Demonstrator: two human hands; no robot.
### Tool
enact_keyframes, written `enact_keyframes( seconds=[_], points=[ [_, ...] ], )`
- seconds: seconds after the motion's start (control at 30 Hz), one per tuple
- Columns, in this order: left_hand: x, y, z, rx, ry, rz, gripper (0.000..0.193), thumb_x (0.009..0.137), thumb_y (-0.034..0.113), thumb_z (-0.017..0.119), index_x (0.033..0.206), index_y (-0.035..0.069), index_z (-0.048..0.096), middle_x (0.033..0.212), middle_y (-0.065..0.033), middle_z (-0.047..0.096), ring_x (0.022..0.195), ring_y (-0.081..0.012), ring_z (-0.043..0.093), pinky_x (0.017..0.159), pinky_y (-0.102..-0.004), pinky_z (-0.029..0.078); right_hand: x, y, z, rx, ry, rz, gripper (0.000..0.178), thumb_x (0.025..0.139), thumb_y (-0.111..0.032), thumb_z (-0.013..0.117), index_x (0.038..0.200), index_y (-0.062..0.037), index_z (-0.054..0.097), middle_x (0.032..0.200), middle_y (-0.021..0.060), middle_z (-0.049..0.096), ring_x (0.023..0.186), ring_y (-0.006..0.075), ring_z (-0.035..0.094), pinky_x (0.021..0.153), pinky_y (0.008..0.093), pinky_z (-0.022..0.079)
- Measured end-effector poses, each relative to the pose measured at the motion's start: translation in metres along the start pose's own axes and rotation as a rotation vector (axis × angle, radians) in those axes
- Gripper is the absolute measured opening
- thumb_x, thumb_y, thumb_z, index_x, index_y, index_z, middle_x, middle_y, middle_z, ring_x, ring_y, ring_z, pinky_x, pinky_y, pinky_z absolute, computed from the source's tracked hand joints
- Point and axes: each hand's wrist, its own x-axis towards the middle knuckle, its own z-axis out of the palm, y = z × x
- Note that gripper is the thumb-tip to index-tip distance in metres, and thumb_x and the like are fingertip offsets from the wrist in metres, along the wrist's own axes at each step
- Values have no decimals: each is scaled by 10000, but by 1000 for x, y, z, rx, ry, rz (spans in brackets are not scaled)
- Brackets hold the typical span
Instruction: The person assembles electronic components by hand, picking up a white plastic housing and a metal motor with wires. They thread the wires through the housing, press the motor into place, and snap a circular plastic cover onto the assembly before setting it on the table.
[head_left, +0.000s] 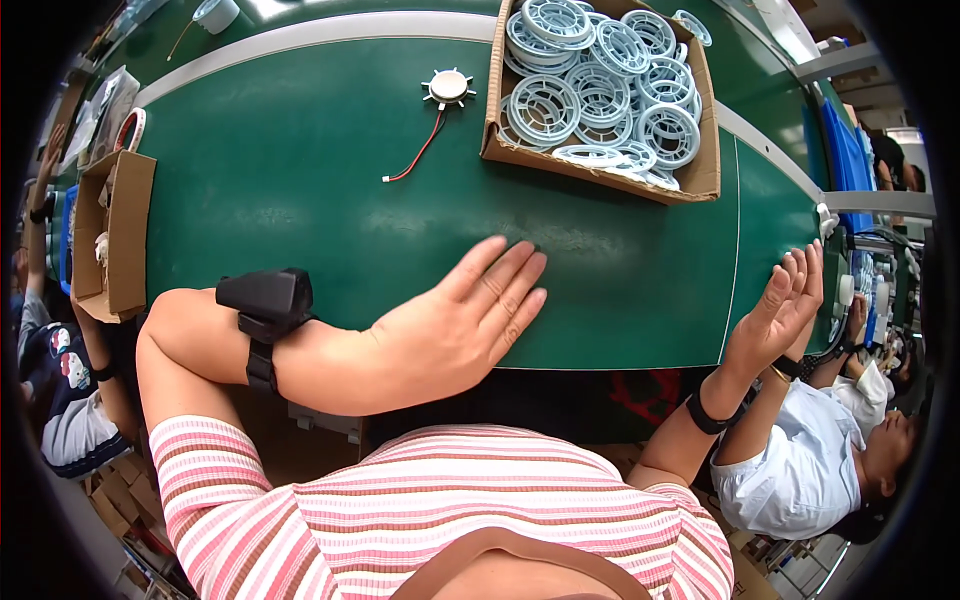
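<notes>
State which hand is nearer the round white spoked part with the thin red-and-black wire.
Left. The left hand is on the near side of the round white spoked part, apart from it; the right hand is farther away, well off to its right.

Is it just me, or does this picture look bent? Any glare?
Head view: yes, the green tabletop's edges bow and the picture's corners go black; head view: faint sheen on the tabletop just beyond the left hand, and brighter white glare at the top, left of centre.
</notes>
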Motion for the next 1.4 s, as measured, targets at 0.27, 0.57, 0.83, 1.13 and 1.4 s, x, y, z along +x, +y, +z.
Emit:
enact_keyframes(
  seconds=[0.27, 0.57, 0.83, 1.13, 1.4],
  points=[
    [-1, 7, -2, -312, 496, 194, 624, 871, 269, 624, 1372, -96, 547, 1395, -311, 571, 1322, -441, 557, 1170, -620, 316, 1, -6, -2, -65, -32, -9, 464, 1070, -284, 576, 1422, 5, 491, 1449, 122, 545, 1345, 241, 497, 1187, 411, 308],
    [-5, -3, 10, -390, 339, 241, 484, 923, 307, 685, 1255, -36, 607, 1368, -225, 608, 1285, -319, 599, 1134, -600, 361, 24, -16, 0, 29, -68, -32, 401, 1052, -222, 603, 1386, -9, 543, 1329, 109, 645, 1252, 214, 569, 1109, 368, 390],
    [11, -15, 10, -644, 363, 313, 452, 843, 411, 777, 997, -1, 672, 1006, -125, 664, 959, -278, 655, 1035, -466, 489, 146, 36, 48, -81, -404, -78, 167, 991, -65, 587, 1094, -16, 709, 997, 54, 734, 927, 128, 659, 842, 262, 498],
    [-3, -44, 5, -402, 638, 217, 236, 848, 232, 773, 838, 47, 628, 702, -38, 559, 661, -234, 584, 913, -416, 522, 130, 52, 90, -3, -328, -112, 153, 931, 27, 534, 971, -11, 677, 842, 18, 649, 738, 67, 564, 666, 224, 446],
    [-21, -255, 28, 432, 644, -1094, 646, 887, 485, 746, 1323, 38, 579, 1320, -153, 592, 1295, -293, 524, 1078, -520, 388, 116, 49, 82, 35, -378, -149, 125, 944, 42, 541, 953, -2, 658, 889, 39, 640, 831, 104, 595, 750, 242, 461]
  ],
)
